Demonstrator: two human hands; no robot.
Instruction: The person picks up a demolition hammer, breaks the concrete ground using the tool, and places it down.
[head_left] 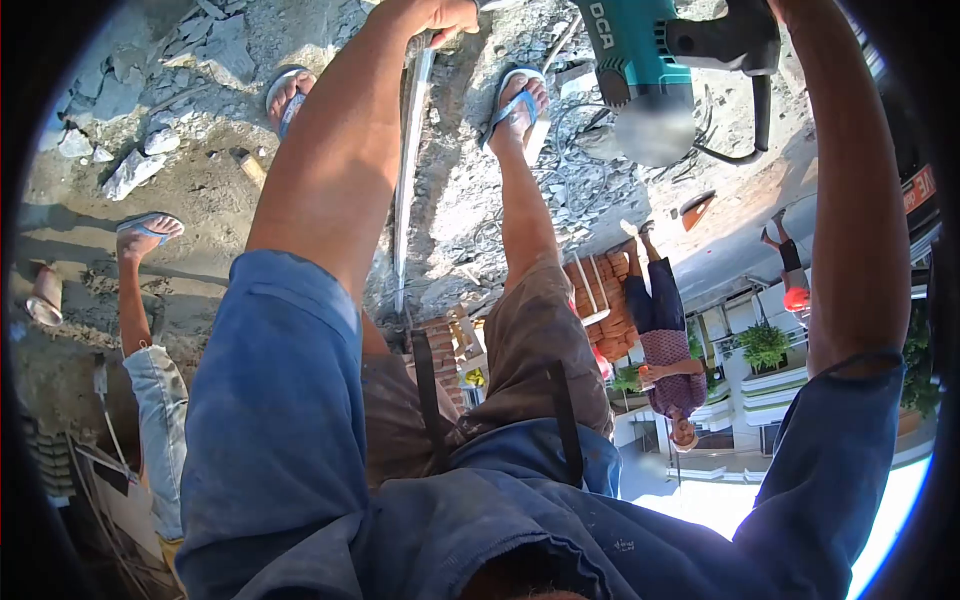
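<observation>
At the top right is a teal demolition hammer [660,75], marked DCA, with a black rear handle [725,42] and a power cord [763,125]. Its front end lies beyond the top edge. My right hand [788,5] meets the rear handle; the frame cuts off its fingers. My left hand [440,14] is closed, fingers curled round a grey bar that runs toward the tool and looks like its side handle. A long pale metal rod [412,165] extends below my left hand. A blurred pale round patch covers part of the housing.
My sandalled feet [515,108] stand amid broken concrete [135,172] and loose wires [590,185]. A person's sandalled leg [135,290] is close on the left. Behind, another person [670,350] stands near stacked bricks [600,300], with a further person [793,270] beyond.
</observation>
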